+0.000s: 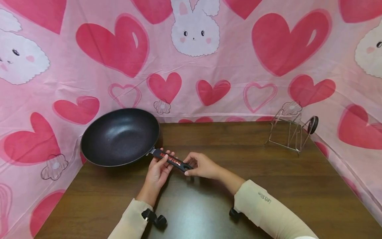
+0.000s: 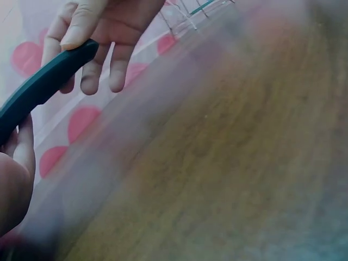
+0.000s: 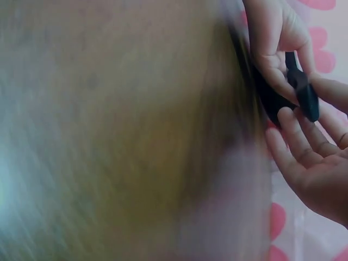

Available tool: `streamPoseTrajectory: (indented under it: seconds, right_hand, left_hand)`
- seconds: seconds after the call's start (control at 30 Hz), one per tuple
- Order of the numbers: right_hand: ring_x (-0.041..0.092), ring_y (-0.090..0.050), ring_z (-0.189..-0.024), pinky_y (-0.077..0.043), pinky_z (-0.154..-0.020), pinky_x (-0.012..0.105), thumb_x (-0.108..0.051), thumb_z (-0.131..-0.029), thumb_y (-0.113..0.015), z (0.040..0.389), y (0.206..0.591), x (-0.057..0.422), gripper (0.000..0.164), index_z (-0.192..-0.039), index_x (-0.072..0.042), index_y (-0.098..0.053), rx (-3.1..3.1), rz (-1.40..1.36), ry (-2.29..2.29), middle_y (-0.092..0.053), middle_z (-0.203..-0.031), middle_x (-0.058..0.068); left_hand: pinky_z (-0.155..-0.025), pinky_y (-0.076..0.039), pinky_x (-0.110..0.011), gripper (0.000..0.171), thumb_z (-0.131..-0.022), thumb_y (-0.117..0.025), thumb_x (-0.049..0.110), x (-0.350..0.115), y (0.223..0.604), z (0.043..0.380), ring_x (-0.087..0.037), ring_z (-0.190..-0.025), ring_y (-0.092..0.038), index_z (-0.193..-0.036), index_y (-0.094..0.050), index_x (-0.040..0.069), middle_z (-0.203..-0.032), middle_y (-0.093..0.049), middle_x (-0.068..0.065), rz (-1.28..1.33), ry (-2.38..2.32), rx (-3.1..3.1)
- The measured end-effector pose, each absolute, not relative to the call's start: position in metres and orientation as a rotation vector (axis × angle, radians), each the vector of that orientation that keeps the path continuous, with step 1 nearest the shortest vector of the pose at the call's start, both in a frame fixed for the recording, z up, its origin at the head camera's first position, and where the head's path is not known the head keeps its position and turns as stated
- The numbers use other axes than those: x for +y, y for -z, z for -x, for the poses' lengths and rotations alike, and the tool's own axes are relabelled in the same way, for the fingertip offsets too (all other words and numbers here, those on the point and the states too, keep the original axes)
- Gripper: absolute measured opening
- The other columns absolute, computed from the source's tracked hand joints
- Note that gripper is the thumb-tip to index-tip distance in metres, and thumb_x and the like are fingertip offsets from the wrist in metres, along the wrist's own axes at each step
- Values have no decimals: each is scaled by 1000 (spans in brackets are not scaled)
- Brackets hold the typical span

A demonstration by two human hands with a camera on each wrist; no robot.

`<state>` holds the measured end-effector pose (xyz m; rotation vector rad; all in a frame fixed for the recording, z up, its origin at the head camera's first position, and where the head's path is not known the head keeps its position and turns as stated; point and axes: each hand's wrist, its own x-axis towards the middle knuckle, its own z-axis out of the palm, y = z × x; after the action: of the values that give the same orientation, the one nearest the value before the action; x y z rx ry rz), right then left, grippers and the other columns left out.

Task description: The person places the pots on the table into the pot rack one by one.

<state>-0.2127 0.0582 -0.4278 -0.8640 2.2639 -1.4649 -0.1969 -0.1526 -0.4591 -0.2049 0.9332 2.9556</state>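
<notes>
A black frying pan [image 1: 120, 137] is at the back left, its dark inside facing up and toward me. Its black handle [image 1: 171, 160], marked with red lettering, points to the lower right. My left hand [image 1: 158, 171] holds the handle near the pan, thumb on top and fingers beneath. At the handle's far end, my right hand [image 1: 203, 166] pinches the tip between thumb and fingers. In the left wrist view the right thumb presses on the end of the handle [image 2: 49, 81], the other fingers spread below. The right wrist view shows both hands at the handle [image 3: 304, 89].
A wire rack [image 1: 286, 132] stands at the back right of the brown wooden table [image 1: 238, 146], with a black round knob-like piece [image 1: 312, 124] at its right side. A pink cloth [image 1: 191, 66] with hearts and rabbits hangs behind and along the sides.
</notes>
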Motion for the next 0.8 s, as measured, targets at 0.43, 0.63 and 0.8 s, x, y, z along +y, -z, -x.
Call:
streamPoseTrajectory:
  seconds: [0.43,0.63,0.8]
  right_hand:
    - [23,-66,-79,-58,-71,38,9,-83,-71,204,441,49,38,-116,10,-52,1812,483,1742,-61,-101,18]
    - [24,-67,-75,-59,-68,41,12,-86,-66,203,443,49,34,-118,12,-54,1691,326,1730,-62,-96,20]
    - [24,-68,-74,-59,-65,36,14,-84,-65,202,447,47,30,-114,12,-60,1641,355,1676,-66,-90,18]
  left_hand:
    - [-85,-55,-40,64,-93,-46,-18,-147,463,183,-22,-94,-69,-143,-25,17,-105,-63,-7,220,-2906,1097]
    - [-87,-54,-38,70,-96,-43,-15,-145,463,180,-20,-94,-67,-150,-15,19,-107,-56,-6,235,-2854,1138]
    - [-87,-54,-37,74,-96,-40,-15,-146,467,175,-18,-95,-65,-153,-8,19,-107,-53,-5,212,-2797,1222]
